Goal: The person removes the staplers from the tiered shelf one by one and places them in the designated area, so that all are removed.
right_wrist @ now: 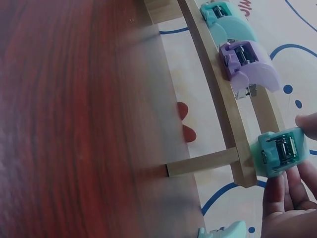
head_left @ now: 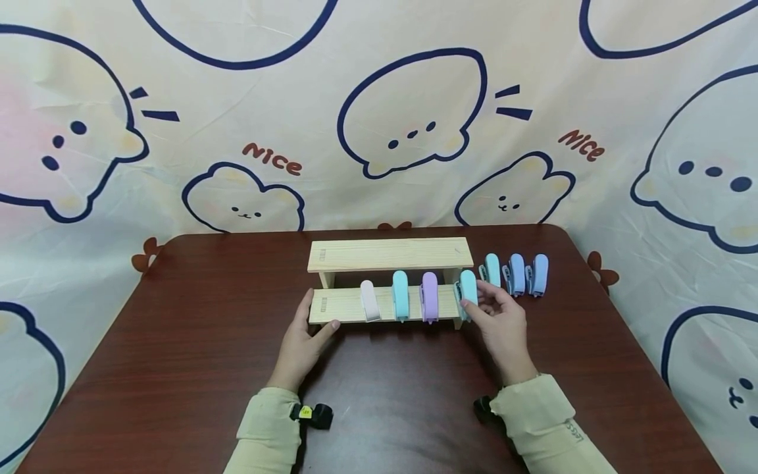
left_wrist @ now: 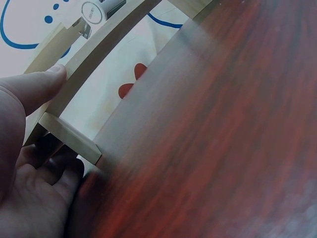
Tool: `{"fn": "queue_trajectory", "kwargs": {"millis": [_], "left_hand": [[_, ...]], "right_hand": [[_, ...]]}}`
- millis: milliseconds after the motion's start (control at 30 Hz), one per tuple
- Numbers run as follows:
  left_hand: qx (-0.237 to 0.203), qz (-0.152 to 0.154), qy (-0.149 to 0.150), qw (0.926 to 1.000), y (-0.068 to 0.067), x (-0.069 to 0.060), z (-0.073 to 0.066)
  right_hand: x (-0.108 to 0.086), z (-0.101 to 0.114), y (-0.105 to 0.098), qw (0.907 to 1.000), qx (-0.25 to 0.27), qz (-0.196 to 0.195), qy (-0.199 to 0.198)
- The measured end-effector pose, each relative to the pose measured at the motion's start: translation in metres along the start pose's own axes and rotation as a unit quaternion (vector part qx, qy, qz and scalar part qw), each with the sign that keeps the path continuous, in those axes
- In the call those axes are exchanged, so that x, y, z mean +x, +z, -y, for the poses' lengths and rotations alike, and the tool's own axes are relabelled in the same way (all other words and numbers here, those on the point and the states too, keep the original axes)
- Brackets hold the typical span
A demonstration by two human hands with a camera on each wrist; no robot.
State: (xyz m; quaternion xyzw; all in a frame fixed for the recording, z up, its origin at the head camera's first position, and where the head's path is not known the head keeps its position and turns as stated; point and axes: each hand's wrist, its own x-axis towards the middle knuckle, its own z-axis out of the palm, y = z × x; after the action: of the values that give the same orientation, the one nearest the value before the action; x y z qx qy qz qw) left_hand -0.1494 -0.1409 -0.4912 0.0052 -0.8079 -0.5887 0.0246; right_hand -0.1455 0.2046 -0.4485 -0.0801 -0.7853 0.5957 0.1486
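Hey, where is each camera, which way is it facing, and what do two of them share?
Head: worn on the head, facing forward and down at the wooden stand; left hand, right hand and both sleeves show.
Left wrist: worn on that wrist, facing the stand's left end; part of the left hand shows.
Right wrist: worn on that wrist, facing the stand's right end and the held teal stapler; part of the right hand shows.
Shared: head and right wrist both show the purple stapler.
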Motion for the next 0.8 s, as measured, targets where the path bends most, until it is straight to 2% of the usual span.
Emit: {"fn": "queue_trajectory", "kwargs": {"millis": [333, 533, 800], "left_hand": [[-0.009, 0.003, -0.001, 1.0, -0.001, 0.0, 0.0], [-0.01, 0.003, -0.001, 0.9999, 0.0, 0.001, 0.0], [-0.014, -0.006, 0.014, 0.9998, 0.001, 0.0, 0.001]], "right_hand": [[0.006, -0.004, -0.005, 0.9993, 0.03, -0.024, -0.003], [0.008, -0.004, -0.008, 0.9986, 0.03, -0.042, 0.011], [0.011, -0.008, -0.01, 0.9976, 0.02, -0.062, 0.021]]}}
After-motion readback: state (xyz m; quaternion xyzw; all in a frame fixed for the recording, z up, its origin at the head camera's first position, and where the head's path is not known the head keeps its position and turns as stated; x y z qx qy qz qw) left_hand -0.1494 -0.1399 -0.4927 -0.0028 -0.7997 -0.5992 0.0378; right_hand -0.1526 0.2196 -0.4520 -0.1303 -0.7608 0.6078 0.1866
